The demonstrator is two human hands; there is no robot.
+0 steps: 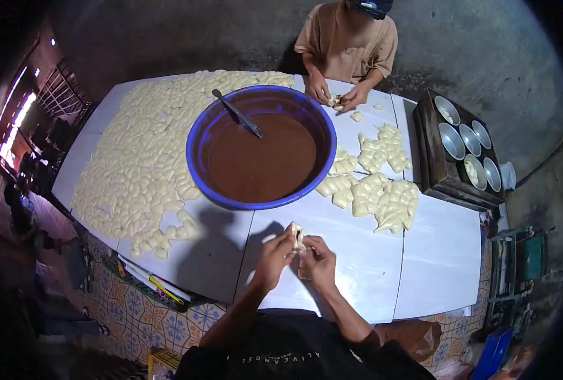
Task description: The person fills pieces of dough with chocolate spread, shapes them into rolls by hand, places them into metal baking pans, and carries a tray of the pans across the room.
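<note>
My left hand (274, 258) is closed around a piece of pale dough (296, 232) with a dark patch showing in it. Against the same piece, my right hand (319, 261) has its fingers pinched at the lower edge. Both hands are above the white tiled table, close to its near side. Just beyond them stands a big blue basin (196, 183) of smooth brown filling (262, 158). A dark-handled utensil (238, 114) leans inside it. Flattened dough pieces (392, 206) lie in joined clumps to the right of the basin.
Many small dough pieces (136, 152) cover the table's left side. Across the table a co-worker (348, 47) handles another dough piece (336, 100). A wooden crate (430, 158) with several metal cups (451, 140) stands at the right. A tray (148, 278) sits below the left edge.
</note>
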